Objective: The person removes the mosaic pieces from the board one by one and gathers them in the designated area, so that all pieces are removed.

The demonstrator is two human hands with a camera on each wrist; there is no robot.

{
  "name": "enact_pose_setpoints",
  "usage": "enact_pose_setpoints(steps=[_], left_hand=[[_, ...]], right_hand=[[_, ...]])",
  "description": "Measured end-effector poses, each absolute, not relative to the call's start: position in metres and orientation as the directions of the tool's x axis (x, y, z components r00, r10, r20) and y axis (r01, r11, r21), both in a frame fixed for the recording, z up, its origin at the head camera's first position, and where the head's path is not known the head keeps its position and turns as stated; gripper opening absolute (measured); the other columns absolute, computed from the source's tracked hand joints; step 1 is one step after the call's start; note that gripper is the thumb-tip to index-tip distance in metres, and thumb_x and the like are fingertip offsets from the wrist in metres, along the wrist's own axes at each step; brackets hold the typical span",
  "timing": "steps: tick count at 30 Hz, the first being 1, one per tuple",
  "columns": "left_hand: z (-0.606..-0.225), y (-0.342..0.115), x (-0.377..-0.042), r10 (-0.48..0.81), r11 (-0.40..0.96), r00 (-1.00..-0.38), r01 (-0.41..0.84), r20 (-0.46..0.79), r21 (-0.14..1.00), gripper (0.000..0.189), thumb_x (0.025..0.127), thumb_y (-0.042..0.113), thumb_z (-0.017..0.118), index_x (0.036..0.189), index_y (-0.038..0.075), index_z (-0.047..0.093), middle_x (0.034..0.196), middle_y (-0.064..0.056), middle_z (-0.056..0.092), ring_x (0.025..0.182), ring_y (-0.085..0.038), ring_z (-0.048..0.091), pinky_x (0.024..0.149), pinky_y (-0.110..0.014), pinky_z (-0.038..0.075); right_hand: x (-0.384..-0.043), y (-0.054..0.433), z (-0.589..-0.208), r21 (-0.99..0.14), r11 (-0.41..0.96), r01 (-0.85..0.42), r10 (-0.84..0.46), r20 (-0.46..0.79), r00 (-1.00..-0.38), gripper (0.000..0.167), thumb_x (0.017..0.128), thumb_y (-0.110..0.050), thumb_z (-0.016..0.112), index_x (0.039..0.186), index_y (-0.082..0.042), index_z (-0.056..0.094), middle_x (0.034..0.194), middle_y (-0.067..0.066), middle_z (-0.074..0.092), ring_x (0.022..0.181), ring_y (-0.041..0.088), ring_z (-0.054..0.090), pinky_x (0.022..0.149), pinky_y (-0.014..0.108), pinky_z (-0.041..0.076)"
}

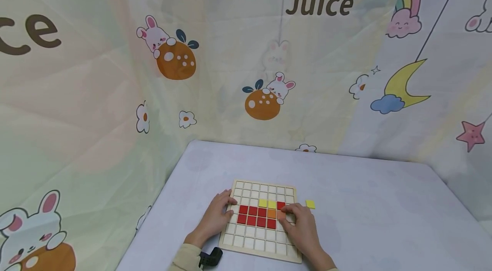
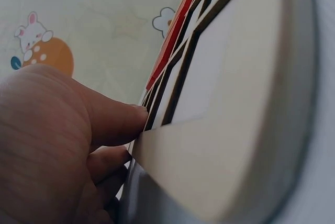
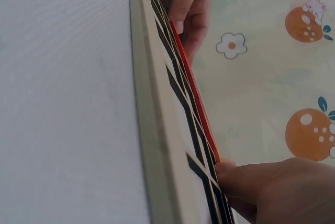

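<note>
A pale wooden grid board [image 1: 259, 254] lies on the table, with square tiles set in its middle cells. Two rows are mostly red tiles [image 1: 251, 221]; an orange tile [image 1: 271, 214] ends the upper one. Beyond it are two yellow tiles [image 1: 267, 203] and one more red tile [image 1: 281, 205]. My left hand [image 1: 213, 218] rests on the board's left rim, its thumb [image 2: 118, 122] and a finger touching it. Over the right part of the grid, my right hand [image 1: 303, 228] pinches another orange tile [image 1: 282, 215] between thumb and finger, beside the first orange one.
A loose yellow tile [image 1: 310, 204] lies on the table just past the board's right edge. The table [image 1: 369, 211] has a pale cloth, and printed curtains [image 1: 230, 91] stand behind and to the left. A black strap device [image 1: 211, 257] sits at the left wrist.
</note>
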State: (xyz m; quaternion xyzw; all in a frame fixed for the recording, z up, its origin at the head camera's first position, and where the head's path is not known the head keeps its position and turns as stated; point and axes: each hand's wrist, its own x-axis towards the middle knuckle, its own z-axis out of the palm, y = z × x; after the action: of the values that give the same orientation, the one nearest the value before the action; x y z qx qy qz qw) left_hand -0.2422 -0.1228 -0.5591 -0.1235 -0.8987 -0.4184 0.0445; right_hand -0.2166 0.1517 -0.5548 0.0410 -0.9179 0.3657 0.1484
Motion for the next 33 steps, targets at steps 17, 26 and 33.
enact_pose_setpoints(steps=[17, 26, 33], left_hand=[[-0.561, -0.123, -0.243, 0.179, 0.623, -0.967, 0.252, 0.179, 0.741, 0.021, 0.089, 0.002, 0.063, 0.106, 0.015, 0.064, 0.151, -0.014, 0.041, 0.144, -0.033, 0.030, 0.120, -0.051, 0.020], [-0.561, -0.123, -0.244, 0.175, 0.623, -0.971, 0.237, 0.163, 0.745, 0.021, 0.089, 0.003, 0.063, 0.106, 0.016, 0.064, 0.152, -0.013, 0.040, 0.144, -0.032, 0.029, 0.120, -0.052, 0.020], [-0.562, -0.123, -0.244, 0.171, 0.625, -0.972, 0.234, 0.162, 0.744, 0.021, 0.089, 0.003, 0.063, 0.105, 0.017, 0.064, 0.152, -0.012, 0.040, 0.144, -0.033, 0.029, 0.120, -0.052, 0.020]], right_hand=[[-0.215, 0.152, -0.555, -0.671, 0.718, -0.185, 0.050, 0.315, -0.948, 0.024, 0.076, -0.013, 0.083, 0.099, -0.017, 0.075, 0.101, -0.004, 0.066, 0.099, 0.019, 0.057, 0.088, 0.043, 0.049], [-0.217, 0.156, -0.558, -0.671, 0.718, -0.186, 0.060, 0.326, -0.943, 0.032, 0.080, -0.016, 0.082, 0.110, -0.011, 0.073, 0.103, 0.000, 0.065, 0.100, 0.020, 0.058, 0.087, 0.042, 0.050], [-0.219, 0.163, -0.559, -0.672, 0.721, -0.167, 0.079, 0.319, -0.944, 0.028, 0.081, -0.017, 0.081, 0.107, -0.011, 0.073, 0.104, 0.003, 0.063, 0.100, 0.025, 0.057, 0.087, 0.043, 0.047]])
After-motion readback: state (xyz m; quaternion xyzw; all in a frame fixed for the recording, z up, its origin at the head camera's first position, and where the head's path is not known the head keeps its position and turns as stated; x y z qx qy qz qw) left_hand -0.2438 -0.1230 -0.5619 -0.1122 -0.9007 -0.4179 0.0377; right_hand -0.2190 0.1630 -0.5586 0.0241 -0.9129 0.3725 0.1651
